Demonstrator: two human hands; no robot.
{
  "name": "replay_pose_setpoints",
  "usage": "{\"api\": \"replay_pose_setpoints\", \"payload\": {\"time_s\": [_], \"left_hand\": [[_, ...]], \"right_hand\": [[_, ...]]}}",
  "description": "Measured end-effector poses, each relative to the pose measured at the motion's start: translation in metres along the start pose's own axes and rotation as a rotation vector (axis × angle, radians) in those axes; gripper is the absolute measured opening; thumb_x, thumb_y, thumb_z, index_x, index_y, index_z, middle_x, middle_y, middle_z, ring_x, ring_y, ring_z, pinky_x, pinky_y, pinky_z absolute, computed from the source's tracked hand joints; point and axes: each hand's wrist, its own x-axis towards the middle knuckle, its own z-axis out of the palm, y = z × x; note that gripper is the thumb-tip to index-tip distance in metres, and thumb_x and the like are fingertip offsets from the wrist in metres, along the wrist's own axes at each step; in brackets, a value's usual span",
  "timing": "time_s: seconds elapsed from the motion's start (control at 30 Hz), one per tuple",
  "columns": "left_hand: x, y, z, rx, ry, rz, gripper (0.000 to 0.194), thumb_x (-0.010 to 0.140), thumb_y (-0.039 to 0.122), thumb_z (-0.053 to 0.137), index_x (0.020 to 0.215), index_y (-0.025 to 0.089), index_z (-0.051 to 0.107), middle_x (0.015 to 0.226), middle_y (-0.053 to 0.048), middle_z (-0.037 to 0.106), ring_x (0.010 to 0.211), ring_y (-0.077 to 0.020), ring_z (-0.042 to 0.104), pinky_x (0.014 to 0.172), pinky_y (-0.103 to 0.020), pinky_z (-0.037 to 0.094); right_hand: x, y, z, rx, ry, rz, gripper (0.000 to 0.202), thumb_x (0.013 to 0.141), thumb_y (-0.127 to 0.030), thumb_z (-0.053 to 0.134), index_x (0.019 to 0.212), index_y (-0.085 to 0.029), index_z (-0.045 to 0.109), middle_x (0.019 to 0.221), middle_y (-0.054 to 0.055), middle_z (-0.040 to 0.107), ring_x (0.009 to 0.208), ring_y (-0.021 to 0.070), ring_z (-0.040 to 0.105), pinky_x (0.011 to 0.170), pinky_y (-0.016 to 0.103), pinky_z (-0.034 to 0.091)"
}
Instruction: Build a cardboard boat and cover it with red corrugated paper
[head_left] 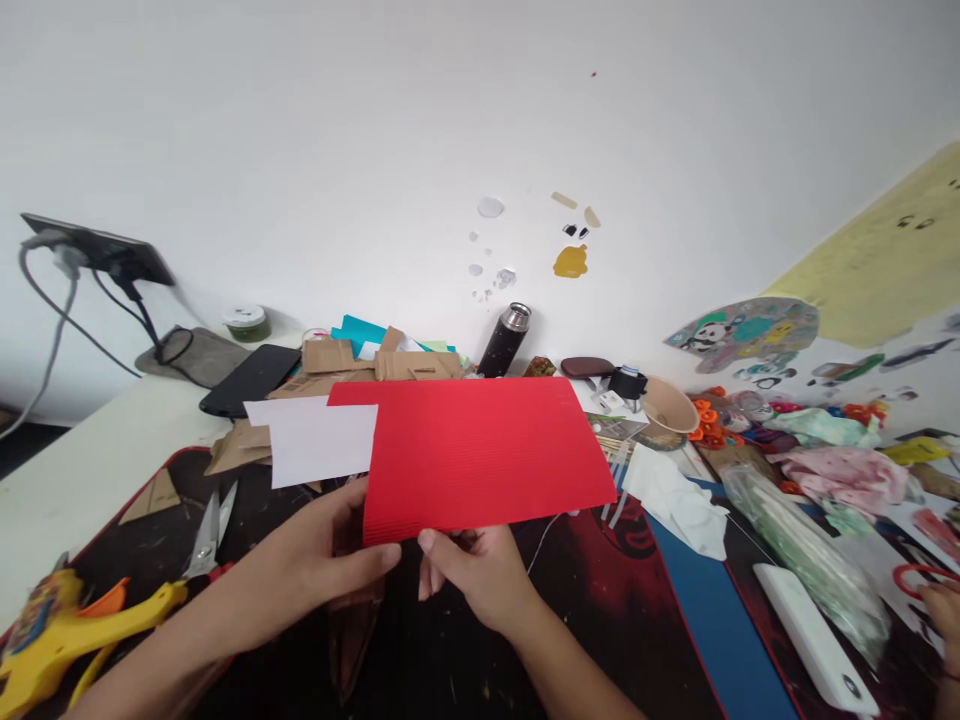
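A red ridged sheet (480,450) is held up over the dark mat (600,630) on the white tabletop (45,500). The left hand (326,560) has its fingers clamped on the lower left corner, thumb in front and the others partly hidden behind; the right hand (480,575) pinches the bottom edge just beside it. White paper (319,445) shows at the sheet's left, partly covered by it; whether a hand holds it, I cannot tell. Scissors (210,535) and a yellow glue gun (82,630) lie near the left forearm. Cardboard scraps (326,357) and a black flask (504,342) are behind the sheet, a crumpled tissue (679,500) to its right. Another person's hand (943,612) shows at the right edge.
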Motion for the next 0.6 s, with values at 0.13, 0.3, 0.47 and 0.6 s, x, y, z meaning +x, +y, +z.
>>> {"api": "replay_pose_setpoints", "payload": {"time_s": [0.13,0.3,0.47,0.6], "left_hand": [[0.006,-0.005,0.006,0.072,0.099,-0.024,0.075,0.09,0.071,0.073,0.15,0.027,0.064,0.1,-0.008,0.085,0.086,-0.0333,0.078,0.075,-0.045,0.065],[0.01,-0.007,0.011,0.045,0.191,-0.002,0.063,0.089,0.07,0.076,0.134,0.027,0.072,0.092,-0.007,0.085,0.102,-0.0384,0.079,0.085,-0.049,0.066],[0.011,0.001,0.018,-0.077,0.269,-0.032,0.059,0.078,0.063,0.088,0.118,0.022,0.075,0.099,-0.009,0.086,0.095,-0.0357,0.08,0.084,-0.046,0.066],[0.012,0.006,0.016,-0.077,0.324,-0.024,0.052,0.076,0.063,0.089,0.105,0.022,0.076,0.093,-0.008,0.086,0.093,-0.0355,0.08,0.083,-0.044,0.066]], "right_hand": [[0.0,0.0,0.002,0.005,0.01,0.016,0.06,0.09,-0.075,0.079,0.066,-0.024,0.058,0.052,-0.004,0.055,0.05,0.0146,0.061,0.057,0.029,0.051],[0.001,0.003,0.003,0.046,-0.001,0.007,0.062,0.09,-0.077,0.079,0.065,-0.023,0.058,0.053,-0.004,0.057,0.049,0.0144,0.061,0.056,0.028,0.051],[0.003,0.009,0.005,0.057,-0.003,0.004,0.065,0.09,-0.08,0.078,0.066,-0.023,0.059,0.051,-0.004,0.056,0.049,0.0142,0.061,0.057,0.028,0.053],[0.002,0.009,0.004,0.045,-0.035,0.006,0.064,0.092,-0.08,0.076,0.069,-0.022,0.061,0.055,-0.003,0.061,0.05,0.014,0.061,0.058,0.028,0.054]]}}
